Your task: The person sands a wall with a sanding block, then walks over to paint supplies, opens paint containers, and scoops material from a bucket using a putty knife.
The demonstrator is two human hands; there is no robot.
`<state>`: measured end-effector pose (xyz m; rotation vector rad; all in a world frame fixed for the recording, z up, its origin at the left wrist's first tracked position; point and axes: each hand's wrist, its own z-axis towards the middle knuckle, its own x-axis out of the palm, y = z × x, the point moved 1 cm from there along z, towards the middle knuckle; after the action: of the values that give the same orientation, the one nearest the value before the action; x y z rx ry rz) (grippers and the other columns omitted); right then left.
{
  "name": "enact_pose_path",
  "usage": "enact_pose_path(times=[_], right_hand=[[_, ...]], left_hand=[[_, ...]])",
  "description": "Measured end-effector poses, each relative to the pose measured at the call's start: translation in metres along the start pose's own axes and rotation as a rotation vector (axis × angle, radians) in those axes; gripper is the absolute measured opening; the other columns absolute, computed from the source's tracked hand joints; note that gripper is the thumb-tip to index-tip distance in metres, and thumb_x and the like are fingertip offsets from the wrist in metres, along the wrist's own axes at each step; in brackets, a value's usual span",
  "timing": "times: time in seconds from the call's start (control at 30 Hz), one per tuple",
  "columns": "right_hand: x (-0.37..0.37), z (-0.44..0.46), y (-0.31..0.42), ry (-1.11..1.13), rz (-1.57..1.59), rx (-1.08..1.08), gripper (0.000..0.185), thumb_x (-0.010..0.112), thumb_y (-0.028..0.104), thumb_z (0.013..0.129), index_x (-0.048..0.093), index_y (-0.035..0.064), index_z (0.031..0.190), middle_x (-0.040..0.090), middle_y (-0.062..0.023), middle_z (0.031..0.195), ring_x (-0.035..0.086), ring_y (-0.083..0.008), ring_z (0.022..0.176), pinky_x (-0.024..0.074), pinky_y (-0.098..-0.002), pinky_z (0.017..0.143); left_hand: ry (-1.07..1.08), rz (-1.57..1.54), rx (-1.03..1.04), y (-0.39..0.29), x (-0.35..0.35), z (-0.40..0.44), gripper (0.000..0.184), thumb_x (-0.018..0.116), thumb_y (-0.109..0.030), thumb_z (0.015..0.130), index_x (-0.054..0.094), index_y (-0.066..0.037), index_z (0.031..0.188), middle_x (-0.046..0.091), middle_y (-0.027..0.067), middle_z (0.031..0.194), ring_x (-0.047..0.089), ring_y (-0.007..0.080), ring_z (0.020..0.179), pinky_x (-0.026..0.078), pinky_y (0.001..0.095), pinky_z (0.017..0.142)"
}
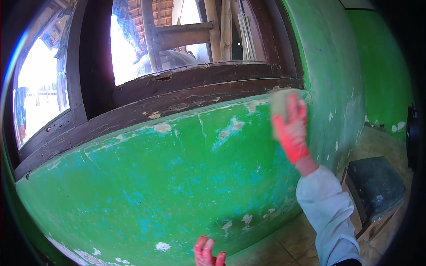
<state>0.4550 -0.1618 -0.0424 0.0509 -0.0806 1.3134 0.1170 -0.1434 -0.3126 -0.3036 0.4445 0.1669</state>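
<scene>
My right hand, in a red glove, grips a pale, flat block, blurred by motion. The block is against the green wall just below the right end of the dark window frame. Patches of the wall's paint are chipped, with white and blue showing. At the bottom edge, my left hand, also gloved in red, is partly in view with its fingers apart and nothing in them.
A dark-topped stool or chair stands on the tiled floor at the lower right. The adjoining green wall meets this one beside the window. Behind the glass are wooden posts.
</scene>
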Motion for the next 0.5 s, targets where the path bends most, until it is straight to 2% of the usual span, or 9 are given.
enact_pose_path(times=[0.13, 0.17, 0.2, 0.23, 0.27, 0.3, 0.37, 0.4, 0.5], right_hand=[[0.008, 0.018, -0.069, -0.044, 0.347, 0.988, 0.067, 0.064, 0.04, 0.085, 0.037, 0.0205, 0.143, 0.035, -0.0201, 0.137, 0.038, -0.0346, 0.124, 0.0429, -0.044, 0.096], [0.016, 0.012, -0.055, -0.11, 0.421, 0.883, 0.068, 0.066, 0.039, 0.082, 0.039, 0.0184, 0.141, 0.037, -0.0207, 0.136, 0.037, -0.036, 0.125, 0.0425, -0.0445, 0.097], [0.018, 0.005, -0.039, -0.09, -0.121, 0.371, 0.069, 0.069, 0.037, 0.08, 0.04, 0.0185, 0.14, 0.037, -0.0203, 0.135, 0.037, -0.0362, 0.125, 0.0428, -0.0435, 0.097], [0.009, 0.005, 0.002, -0.052, 0.027, 0.288, 0.069, 0.072, 0.034, 0.075, 0.044, 0.021, 0.137, 0.038, -0.0194, 0.135, 0.037, -0.0361, 0.124, 0.0419, -0.0439, 0.097], [0.0, 0.005, 0.043, -0.004, 0.18, 0.213, 0.07, 0.075, 0.032, 0.07, 0.048, 0.0235, 0.134, 0.038, -0.0184, 0.135, 0.037, -0.036, 0.124, 0.041, -0.0443, 0.098], [-0.008, 0.003, 0.08, 0.229, 0.365, 0.26, 0.071, 0.077, 0.032, 0.067, 0.05, 0.0227, 0.132, 0.039, -0.0177, 0.135, 0.039, -0.0359, 0.123, 0.0407, -0.044, 0.098], [-0.013, -0.018, 0.121, 0.337, 0.459, -0.11, 0.077, 0.079, 0.031, 0.062, 0.05, 0.0195, 0.132, 0.039, -0.0168, 0.135, 0.042, -0.0363, 0.12, 0.0406, -0.0438, 0.098], [-0.014, -0.031, 0.131, 0.196, 0.372, -0.521, 0.081, 0.08, 0.031, 0.06, 0.049, 0.0171, 0.133, 0.04, -0.0166, 0.134, 0.044, -0.0368, 0.119, 0.0408, -0.0438, 0.097], [-0.013, -0.019, 0.101, 0.242, 0.278, -0.368, 0.087, 0.08, 0.03, 0.062, 0.041, 0.0125, 0.138, 0.039, -0.0172, 0.134, 0.044, -0.038, 0.119, 0.0409, -0.042, 0.098]], left_hand=[[-0.321, 0.176, -0.292, -0.013, -0.055, 0.039, 0.056, 0.062, -0.016, 0.085, 0.04, 0.002, 0.133, 0.04, 0.0269, 0.133, 0.042, 0.0408, 0.118, 0.034, 0.0489, 0.102], [-0.431, 0.254, -0.303, -0.017, -0.077, 0.056, 0.049, 0.056, -0.011, 0.09, 0.039, 0.002, 0.134, 0.037, 0.0269, 0.135, 0.04, 0.0382, 0.121, 0.035, 0.0462, 0.102], [-0.507, 0.354, -0.145, 0.003, -0.096, 0.057, 0.043, 0.048, -0.005, 0.094, 0.039, -0.002, 0.136, 0.035, 0.0277, 0.137, 0.04, 0.0377, 0.124, 0.037, 0.0466, 0.101], [-0.638, 0.404, -0.01, -0.01, -0.124, 0.088, 0.044, 0.043, -0.001, 0.096, 0.038, -0.008, 0.139, 0.037, 0.0281, 0.137, 0.043, 0.0392, 0.124, 0.041, 0.0494, 0.1], [-0.9, 0.175, -0.208, -0.032, -0.145, 0.114, 0.042, 0.042, 0.001, 0.096, 0.043, -0.013, 0.136, 0.042, 0.0285, 0.133, 0.048, 0.0406, 0.12, 0.045, 0.0529, 0.097], [-0.909, 0.471, 0.021, -0.019, -0.175, 0.119, 0.036, 0.048, -0.003, 0.095, 0.048, -0.012, 0.13, 0.047, 0.0264, 0.129, 0.049, 0.0383, 0.119, 0.046, 0.0528, 0.097], [-1.005, 0.512, 0.195, -0.063, -0.21, 0.169, 0.032, 0.053, -0.01, 0.094, 0.052, -0.014, 0.125, 0.048, 0.0198, 0.132, 0.049, 0.0351, 0.12, 0.042, 0.0532, 0.101], [-0.945, 0.537, 0.357, -0.088, -0.232, 0.185, 0.037, 0.043, -0.025, 0.095, 0.051, -0.011, 0.128, 0.048, 0.02, 0.133, 0.053, 0.0338, 0.117, 0.045, 0.0501, 0.1], [-0.87, 0.513, 0.581, -0.138, -0.258, 0.219, 0.037, 0.044, -0.024, 0.095, 0.051, -0.011, 0.128, 0.048, 0.019, 0.133, 0.052, 0.0338, 0.118, 0.044, 0.0504, 0.101]])
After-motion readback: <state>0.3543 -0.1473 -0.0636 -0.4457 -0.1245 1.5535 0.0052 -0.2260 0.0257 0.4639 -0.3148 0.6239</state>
